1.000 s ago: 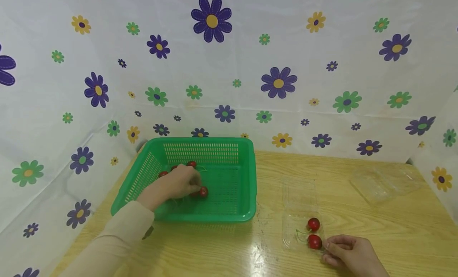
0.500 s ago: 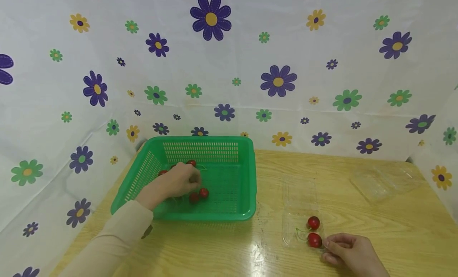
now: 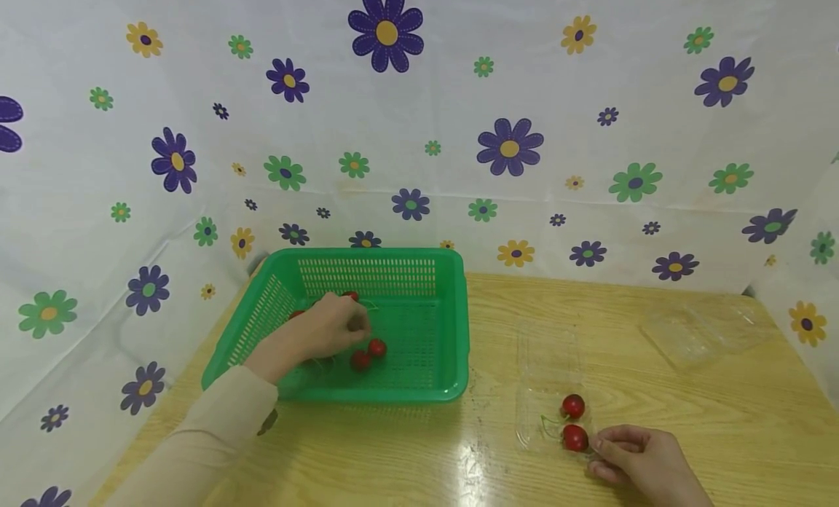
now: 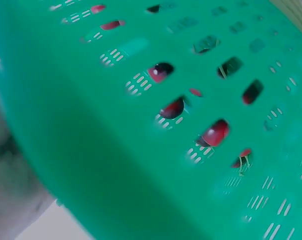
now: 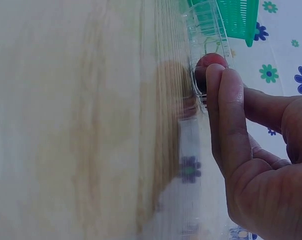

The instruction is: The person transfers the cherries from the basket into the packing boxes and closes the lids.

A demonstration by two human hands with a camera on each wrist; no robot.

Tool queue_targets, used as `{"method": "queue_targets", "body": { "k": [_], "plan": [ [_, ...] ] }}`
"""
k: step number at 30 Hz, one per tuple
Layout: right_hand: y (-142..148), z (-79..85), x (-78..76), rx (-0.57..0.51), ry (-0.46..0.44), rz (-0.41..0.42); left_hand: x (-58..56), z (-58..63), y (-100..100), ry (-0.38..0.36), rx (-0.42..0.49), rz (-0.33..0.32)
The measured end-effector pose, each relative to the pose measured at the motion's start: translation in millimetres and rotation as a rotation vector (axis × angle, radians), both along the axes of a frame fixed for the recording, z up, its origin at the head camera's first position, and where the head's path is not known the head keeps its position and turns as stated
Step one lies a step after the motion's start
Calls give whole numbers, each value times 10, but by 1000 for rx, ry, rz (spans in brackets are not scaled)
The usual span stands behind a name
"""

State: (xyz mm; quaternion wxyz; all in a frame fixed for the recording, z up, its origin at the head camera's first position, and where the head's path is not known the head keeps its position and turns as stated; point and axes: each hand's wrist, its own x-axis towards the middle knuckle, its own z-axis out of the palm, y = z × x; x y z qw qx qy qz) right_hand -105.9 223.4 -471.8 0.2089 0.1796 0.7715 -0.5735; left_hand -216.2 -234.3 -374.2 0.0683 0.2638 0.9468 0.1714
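Note:
My left hand (image 3: 334, 325) is down inside a green plastic basket (image 3: 452, 390), fingers bent, just above two cherries (image 3: 368, 354). Whether its fingertips hold anything is hidden. More cherries (image 3: 350, 296) lie behind and beside this hand; several show through the slots in the left wrist view, such as one dark red cherry (image 4: 215, 133). With thumb and fingers, my right hand (image 3: 639, 456) pinches the near right edge of an open clear plastic box (image 3: 534, 419). Two cherries with green stems, one cherry (image 3: 573, 406) behind the other cherry (image 3: 575, 438), lie in that box, close to my right fingertips.
Another clear plastic container (image 3: 701, 332) rests at the back right of the wooden table (image 3: 485, 449). A white sheet (image 3: 446, 114) printed with flowers rises behind the table and on both sides.
My left hand has lifted slightly off the two cherries at its fingertips, which now show fully and have shifted a little to the right. My right hand stays at the box edge.

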Motion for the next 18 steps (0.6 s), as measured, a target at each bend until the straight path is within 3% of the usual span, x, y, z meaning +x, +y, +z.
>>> {"method": "queue_targets", "body": {
  "k": [7,18],
  "plan": [
    [-5,-2,-2,7,-5,-8,45,44,32,-24,18,23],
    [6,-19,-2,-24,-13,-19,105,147,71,-5,37,9]
  ]
}}
